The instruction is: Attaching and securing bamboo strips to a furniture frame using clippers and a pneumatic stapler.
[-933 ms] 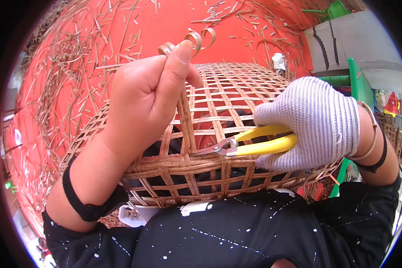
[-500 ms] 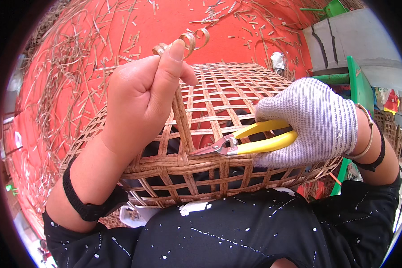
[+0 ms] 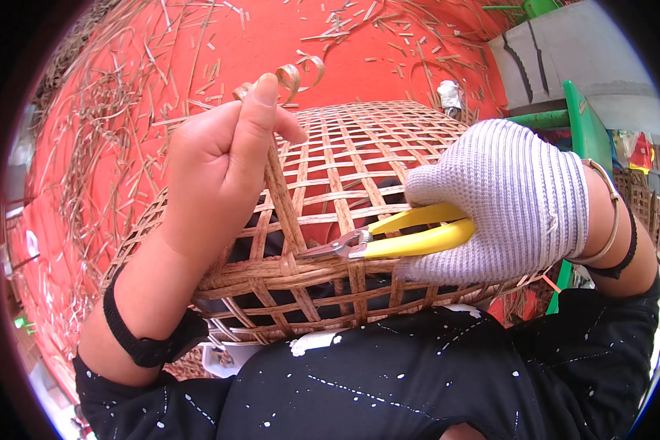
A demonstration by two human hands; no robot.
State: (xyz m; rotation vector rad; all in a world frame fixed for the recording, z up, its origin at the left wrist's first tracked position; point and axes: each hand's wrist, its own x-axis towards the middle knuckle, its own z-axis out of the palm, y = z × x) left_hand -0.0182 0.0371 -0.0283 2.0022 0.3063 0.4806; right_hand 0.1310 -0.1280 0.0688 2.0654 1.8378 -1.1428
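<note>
A large woven rattan basket (image 3: 352, 282) lies in front of my body, with an open lattice of flat brown strips. My bare left hand (image 3: 224, 150) pinches a rattan strip (image 3: 282, 194) between thumb and fingers and pulls it up from the rim; its loose end curls above the thumb. In a ribbed pale glove, my right hand (image 3: 510, 202) is closed round the yellow handles of a pair of pruning shears (image 3: 418, 240). The narrow metal blades lie at the foot of the raised strip, against the rim. Whether they touch the strip, I cannot tell.
Strip offcuts lie over the red floor (image 3: 271, 44), with a tangle of long strips (image 3: 88, 169) on the left. At the right stand a green stool-like piece (image 3: 585, 121) and a grey panel (image 3: 565, 55). A white bundle (image 3: 449, 95) sits beyond the basket.
The basket, both hands and the shears have shifted slightly left in the view. My left hand keeps its pinch on the strip, and my right keeps the shears at the rim.
</note>
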